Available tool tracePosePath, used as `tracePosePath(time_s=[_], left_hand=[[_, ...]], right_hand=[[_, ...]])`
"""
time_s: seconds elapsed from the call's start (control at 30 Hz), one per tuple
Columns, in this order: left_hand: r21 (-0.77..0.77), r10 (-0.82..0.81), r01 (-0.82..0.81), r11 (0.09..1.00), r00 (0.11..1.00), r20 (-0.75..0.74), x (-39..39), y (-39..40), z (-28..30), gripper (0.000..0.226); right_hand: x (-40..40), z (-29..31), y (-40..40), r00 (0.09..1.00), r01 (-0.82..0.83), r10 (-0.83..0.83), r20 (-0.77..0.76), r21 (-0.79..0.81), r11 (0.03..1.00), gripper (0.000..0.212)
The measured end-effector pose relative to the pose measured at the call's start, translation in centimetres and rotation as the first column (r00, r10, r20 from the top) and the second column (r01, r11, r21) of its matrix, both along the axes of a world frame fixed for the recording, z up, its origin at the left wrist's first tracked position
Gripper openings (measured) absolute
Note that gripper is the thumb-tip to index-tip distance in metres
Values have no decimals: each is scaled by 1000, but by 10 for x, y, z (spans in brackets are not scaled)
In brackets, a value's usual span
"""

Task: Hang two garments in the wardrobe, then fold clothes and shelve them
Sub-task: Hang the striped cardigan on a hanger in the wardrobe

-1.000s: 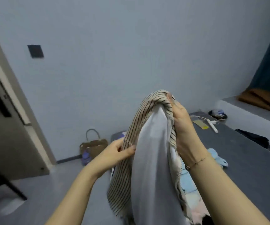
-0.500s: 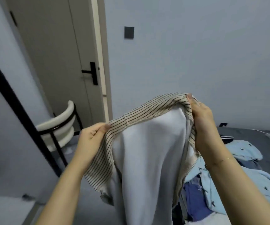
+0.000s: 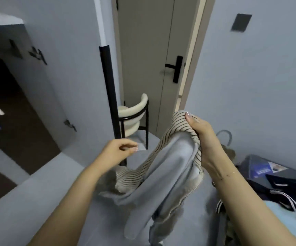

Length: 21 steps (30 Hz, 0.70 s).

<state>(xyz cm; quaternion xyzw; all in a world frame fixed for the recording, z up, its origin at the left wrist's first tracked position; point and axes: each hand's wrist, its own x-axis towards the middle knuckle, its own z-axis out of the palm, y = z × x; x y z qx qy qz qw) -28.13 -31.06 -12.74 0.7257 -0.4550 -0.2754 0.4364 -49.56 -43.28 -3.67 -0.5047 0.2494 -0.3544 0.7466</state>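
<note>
My right hand grips the top of a beige garment with thin black stripes, which hangs in front of me with a pale grey-white garment draped inside it. My left hand hovers to the left of the cloth with loosely curled fingers, apart from it and holding nothing. The wardrobe stands open at the left, its interior dark, its pale door swung outward with hinges showing.
A cream chair with a black frame stands before a closed door with a black handle. Dark navy and light blue clothes lie piled on the bed at lower right. A bag handle shows by the wall.
The view has swung left toward the wardrobe. My left hand has let go of the striped garment, so its left side has dropped and it hangs from my right hand alone.
</note>
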Motion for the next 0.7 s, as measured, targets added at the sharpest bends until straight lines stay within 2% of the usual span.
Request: tracePosePath(time_s=[0.1,0.17,0.23,0.3,0.37,0.43,0.5,0.57,0.67,0.7], left_hand=[[13,-50,54,998,973,-223,-16,-4,-48,30],[-9,14,-18,1000,947,-320,-26,-15,-74,37],[-31,189,-204,978,945,-267,-24,-28,-93,29],[-47,363,-370,928,924,-122,-10,-32,-101,18],[-15,449,-450,893,892,-45,9,-25,-106,30],[60,442,-441,896,897,-3,21,-17,-111,29],[125,412,-402,907,908,-71,19,-18,-113,14],[131,417,-397,908,882,-218,8,-32,-113,24],[131,490,-474,870,811,-319,-6,-59,-118,26],[162,480,-453,877,816,-322,-9,-65,-119,30]], right_hand=[[38,-1,-22,977,-195,192,92,18,981,23],[62,-4,-35,954,-283,280,104,11,959,22],[82,-6,-48,935,-345,341,99,29,938,22],[97,-9,-62,918,-390,383,105,68,918,22],[108,-10,-74,899,-432,418,130,109,895,23],[119,-11,-84,872,-485,464,154,140,863,21],[132,-10,-87,835,-548,519,184,180,817,21],[148,-7,-85,804,-593,558,206,218,775,25],[169,-3,-79,769,-639,601,215,252,727,30],[174,-4,-79,760,-650,610,224,262,714,31]])
